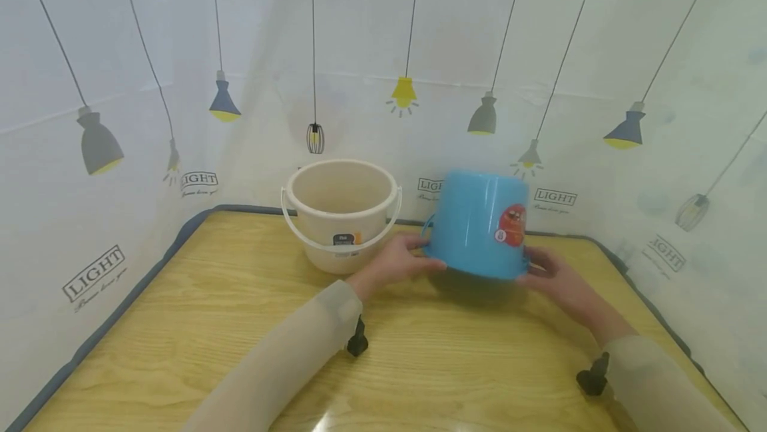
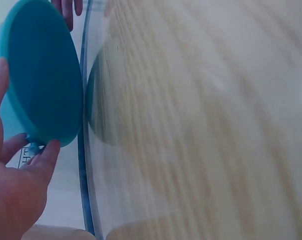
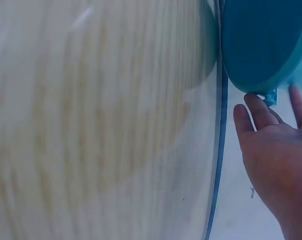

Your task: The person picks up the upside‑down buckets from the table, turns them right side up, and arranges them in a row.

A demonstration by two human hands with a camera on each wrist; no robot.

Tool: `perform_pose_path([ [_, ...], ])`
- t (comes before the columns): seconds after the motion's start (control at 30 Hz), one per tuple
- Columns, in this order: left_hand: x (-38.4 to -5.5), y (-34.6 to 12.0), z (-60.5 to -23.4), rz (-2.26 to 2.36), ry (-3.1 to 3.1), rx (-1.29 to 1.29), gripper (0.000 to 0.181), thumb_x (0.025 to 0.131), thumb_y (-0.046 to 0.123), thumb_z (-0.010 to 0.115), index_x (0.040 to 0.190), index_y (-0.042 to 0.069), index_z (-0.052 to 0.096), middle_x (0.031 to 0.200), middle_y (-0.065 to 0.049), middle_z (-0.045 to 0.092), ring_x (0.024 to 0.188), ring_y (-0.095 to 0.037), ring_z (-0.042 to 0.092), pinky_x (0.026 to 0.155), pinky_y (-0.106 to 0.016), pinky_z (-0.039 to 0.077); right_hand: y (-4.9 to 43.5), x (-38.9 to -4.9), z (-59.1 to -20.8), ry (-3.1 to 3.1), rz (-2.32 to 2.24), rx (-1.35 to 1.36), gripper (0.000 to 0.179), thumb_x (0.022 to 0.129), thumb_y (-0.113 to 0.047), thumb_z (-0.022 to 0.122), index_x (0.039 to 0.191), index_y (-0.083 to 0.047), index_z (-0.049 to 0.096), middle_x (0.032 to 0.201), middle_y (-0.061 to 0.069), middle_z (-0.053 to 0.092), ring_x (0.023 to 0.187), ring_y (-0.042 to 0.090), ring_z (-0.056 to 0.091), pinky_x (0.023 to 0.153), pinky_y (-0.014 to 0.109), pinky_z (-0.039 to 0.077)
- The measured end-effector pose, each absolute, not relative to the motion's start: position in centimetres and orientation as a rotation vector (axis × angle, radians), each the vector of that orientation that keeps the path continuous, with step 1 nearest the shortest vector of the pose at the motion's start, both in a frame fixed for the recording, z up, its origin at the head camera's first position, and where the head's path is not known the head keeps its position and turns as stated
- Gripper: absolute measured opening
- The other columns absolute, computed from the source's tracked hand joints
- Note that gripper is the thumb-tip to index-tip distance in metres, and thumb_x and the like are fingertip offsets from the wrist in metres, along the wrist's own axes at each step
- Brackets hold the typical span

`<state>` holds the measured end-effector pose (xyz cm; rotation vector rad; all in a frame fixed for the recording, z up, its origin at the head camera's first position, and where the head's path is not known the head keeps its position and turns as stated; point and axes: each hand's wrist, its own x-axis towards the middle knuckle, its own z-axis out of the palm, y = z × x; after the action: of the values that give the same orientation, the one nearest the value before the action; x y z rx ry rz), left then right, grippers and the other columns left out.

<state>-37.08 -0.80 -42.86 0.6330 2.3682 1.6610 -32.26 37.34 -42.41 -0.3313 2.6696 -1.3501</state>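
A blue bucket [image 1: 467, 225] with a red label is upside down above the right back part of the table, slightly tilted. My left hand [image 1: 398, 262] holds its rim on the left side, fingers around the handle joint and thumb on the outer wall. On the opposite side, my right hand [image 1: 557, 285] grips the rim by the other handle joint [image 3: 271, 97]. Both wrist views look into the bucket's dark open mouth [image 2: 48, 75], which faces down over the tabletop. Just left of it stands an upright cream bucket [image 1: 341, 245], its handle hanging across the front.
The wood-grain table [image 1: 455, 365] has a dark blue edge strip [image 1: 138, 292]. Behind and beside it hangs a white sheet [image 1: 359, 32] printed with lamps and the word LIGHT. The cream bucket stands close to the back edge, beside my left hand.
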Motion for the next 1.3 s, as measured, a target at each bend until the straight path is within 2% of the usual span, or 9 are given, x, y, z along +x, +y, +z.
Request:
perform_pose_path([
  [0.1, -37.0, -0.8, -42.8, 1.716, 2.373, 0.651, 0.088, 0.089, 0.052, 0.091, 0.160, 0.012, 0.057, 0.168, -0.011, 0.053, 0.152, -0.034, 0.057, 0.122, -0.050, 0.053, 37.4, -32.1, -42.2, 2.698, -1.381, -0.302, 0.084, 0.106, -0.049, 0.071, 0.169, -0.007, 0.033, 0.180, 0.026, 0.024, 0.163, 0.056, 0.029, 0.128, 0.075, 0.033],
  [0.23, -36.7, -0.7, -42.6, 1.838, 2.381, 0.632, 0.067, 0.096, 0.040, 0.087, 0.152, 0.010, 0.066, 0.170, -0.012, 0.051, 0.151, -0.036, 0.057, 0.123, -0.050, 0.052, 37.4, -31.9, -41.8, 2.769, -1.354, -0.265, 0.072, 0.111, -0.054, 0.062, 0.161, -0.006, 0.044, 0.178, 0.027, 0.031, 0.162, 0.056, 0.030, 0.127, 0.077, 0.033],
  [0.4, -36.9, -0.3, -42.7, 1.986, 2.364, 0.626, 0.041, 0.100, 0.025, 0.084, 0.136, 0.009, 0.077, 0.169, -0.012, 0.053, 0.146, -0.036, 0.062, 0.121, -0.046, 0.054, 37.9, -32.3, -42.0, 2.833, -1.347, -0.221, 0.072, 0.113, -0.059, 0.054, 0.161, -0.006, 0.047, 0.171, 0.027, 0.043, 0.155, 0.053, 0.041, 0.124, 0.075, 0.037],
  [0.57, -36.7, 0.1, -42.5, 2.064, 2.332, 0.591, 0.033, 0.101, 0.026, 0.082, 0.131, 0.012, 0.080, 0.169, -0.009, 0.053, 0.150, -0.032, 0.060, 0.125, -0.046, 0.050, 38.2, -32.1, -41.7, 2.815, -1.410, -0.165, 0.076, 0.111, -0.063, 0.053, 0.163, -0.008, 0.047, 0.167, 0.023, 0.050, 0.153, 0.047, 0.045, 0.124, 0.072, 0.039],
  [0.63, -36.5, 0.4, -42.2, 2.078, 2.330, 0.553, 0.032, 0.101, 0.028, 0.082, 0.129, 0.015, 0.081, 0.169, -0.006, 0.054, 0.152, -0.030, 0.058, 0.127, -0.047, 0.048, 38.3, -31.9, -41.6, 2.794, -1.464, -0.149, 0.073, 0.111, -0.062, 0.053, 0.162, -0.010, 0.050, 0.162, 0.014, 0.058, 0.149, 0.034, 0.052, 0.126, 0.059, 0.045],
  [0.7, -36.3, 0.6, -41.9, 2.087, 2.325, 0.516, 0.030, 0.100, 0.029, 0.083, 0.127, 0.017, 0.082, 0.168, -0.002, 0.055, 0.154, -0.028, 0.055, 0.128, -0.048, 0.047, 38.5, -31.9, -41.6, 2.745, -1.572, -0.171, 0.065, 0.113, -0.057, 0.054, 0.159, -0.011, 0.054, 0.152, 0.000, 0.067, 0.142, 0.018, 0.058, 0.122, 0.038, 0.050],
  [0.83, -35.8, 0.9, -41.6, 2.117, 2.284, 0.478, 0.027, 0.100, 0.030, 0.083, 0.124, 0.019, 0.083, 0.161, 0.004, 0.063, 0.151, -0.026, 0.058, 0.128, -0.049, 0.046, 38.8, -32.0, -41.9, 2.568, -1.882, -0.294, 0.037, 0.116, -0.036, 0.057, 0.148, -0.018, 0.064, 0.131, -0.024, 0.072, 0.125, -0.006, 0.064, 0.104, 0.009, 0.053],
  [0.97, -35.6, 1.2, -41.5, 2.159, 2.211, 0.493, 0.024, 0.101, 0.025, 0.082, 0.123, 0.015, 0.083, 0.151, 0.005, 0.071, 0.144, -0.024, 0.065, 0.126, -0.047, 0.050, 39.0, -32.1, -42.0, 2.389, -2.137, -0.415, 0.027, 0.115, -0.019, 0.059, 0.140, -0.020, 0.072, 0.129, -0.021, 0.076, 0.122, -0.005, 0.069, 0.102, 0.009, 0.055],
  [1.3, -34.8, 1.3, -40.9, 2.303, 2.027, 0.532, 0.027, 0.102, 0.008, 0.078, 0.128, -0.001, 0.077, 0.147, -0.007, 0.072, 0.136, -0.029, 0.071, 0.114, -0.040, 0.060, 38.7, -31.4, -41.3, 2.303, -2.286, -0.370, 0.020, 0.111, -0.013, 0.067, 0.126, -0.019, 0.078, 0.118, -0.012, 0.082, 0.111, 0.000, 0.077, 0.097, 0.019, 0.063],
])
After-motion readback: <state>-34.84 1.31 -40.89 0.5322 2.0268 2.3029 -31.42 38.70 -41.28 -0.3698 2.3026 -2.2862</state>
